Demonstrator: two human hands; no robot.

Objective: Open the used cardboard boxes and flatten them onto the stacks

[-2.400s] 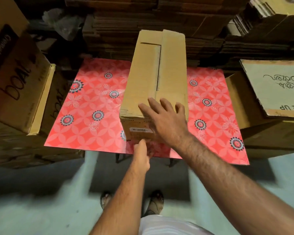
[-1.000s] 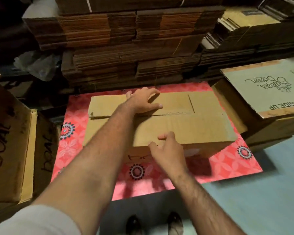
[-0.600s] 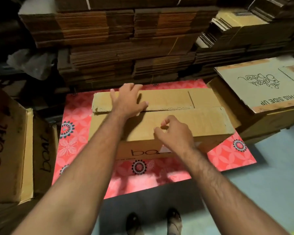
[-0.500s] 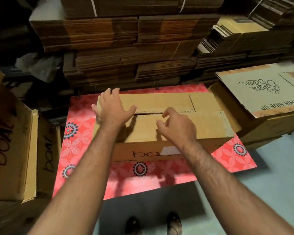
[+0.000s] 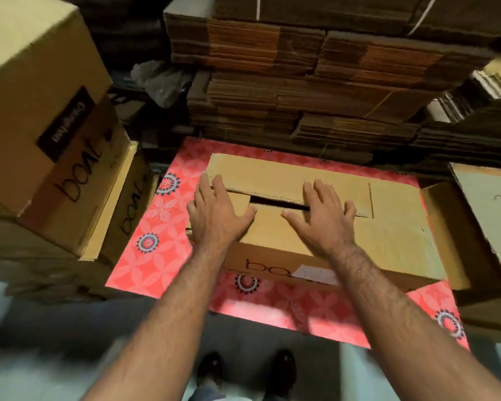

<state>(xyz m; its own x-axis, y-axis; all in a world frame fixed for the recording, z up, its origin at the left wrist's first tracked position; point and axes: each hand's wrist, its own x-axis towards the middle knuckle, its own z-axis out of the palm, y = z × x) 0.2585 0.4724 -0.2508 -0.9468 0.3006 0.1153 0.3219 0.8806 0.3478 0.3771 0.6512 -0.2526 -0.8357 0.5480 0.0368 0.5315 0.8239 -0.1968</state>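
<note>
Stacks of flattened cardboard (image 5: 315, 82) back the red tabletop (image 5: 162, 256), where both hands (image 5: 219, 217) (image 5: 320, 218) lie flat, fingers straight, on the box (image 5: 388, 235), likely light and stiff, best lifted at its gaping flap seam.

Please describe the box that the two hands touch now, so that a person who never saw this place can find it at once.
Find the red flower-patterned table before the wall of flattened cardboard stacks. The cardboard box lies alone on it, with the left hand and right hand flat on top. Unlike the neighbouring boxes, its top flaps show a dark gap.
</note>
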